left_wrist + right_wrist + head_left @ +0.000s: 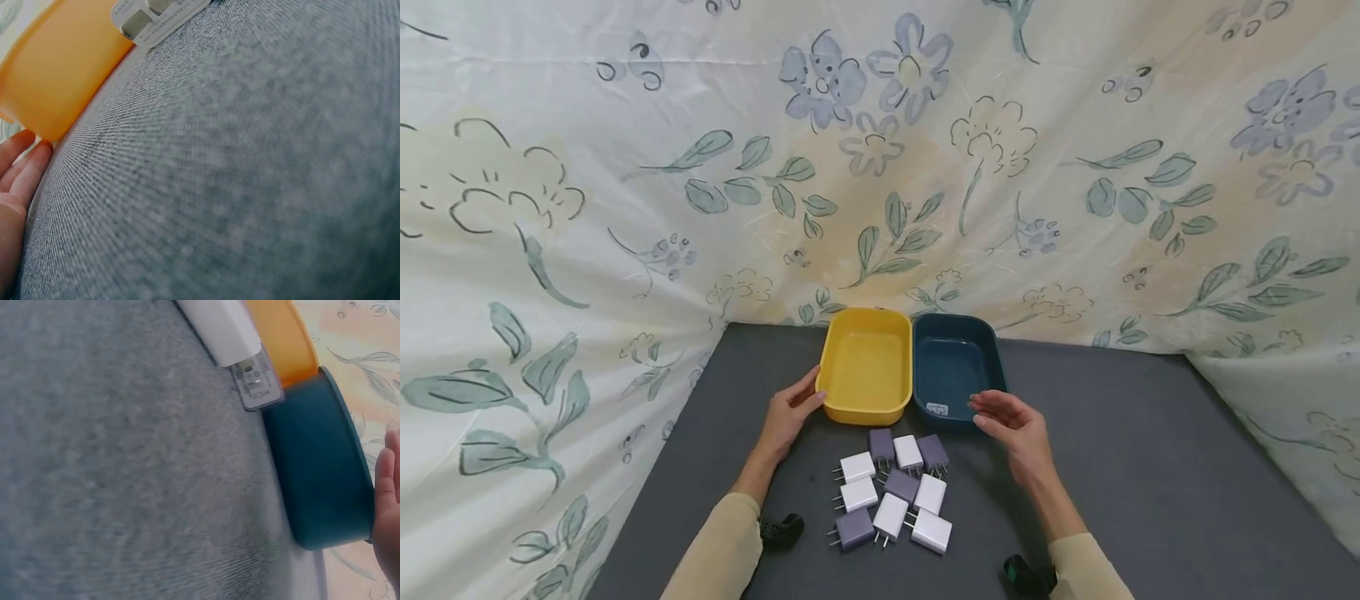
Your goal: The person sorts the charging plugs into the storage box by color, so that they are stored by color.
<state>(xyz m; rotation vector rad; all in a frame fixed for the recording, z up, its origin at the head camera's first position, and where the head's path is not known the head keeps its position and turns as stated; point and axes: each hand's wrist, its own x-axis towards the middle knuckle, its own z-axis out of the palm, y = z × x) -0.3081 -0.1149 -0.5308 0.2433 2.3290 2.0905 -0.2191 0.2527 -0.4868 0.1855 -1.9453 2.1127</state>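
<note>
Our left hand (786,416) touches the yellow rectangular plastic tub (867,416); our right hand (1018,426) hovers by the dark-blue rectangular plastic tub (951,375), fingers loosely extended.

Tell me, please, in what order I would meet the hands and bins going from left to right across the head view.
Left hand, yellow bin, blue bin, right hand.

A yellow tray (867,367) and dark blue tray (953,362) stand upright, side by side.
</note>
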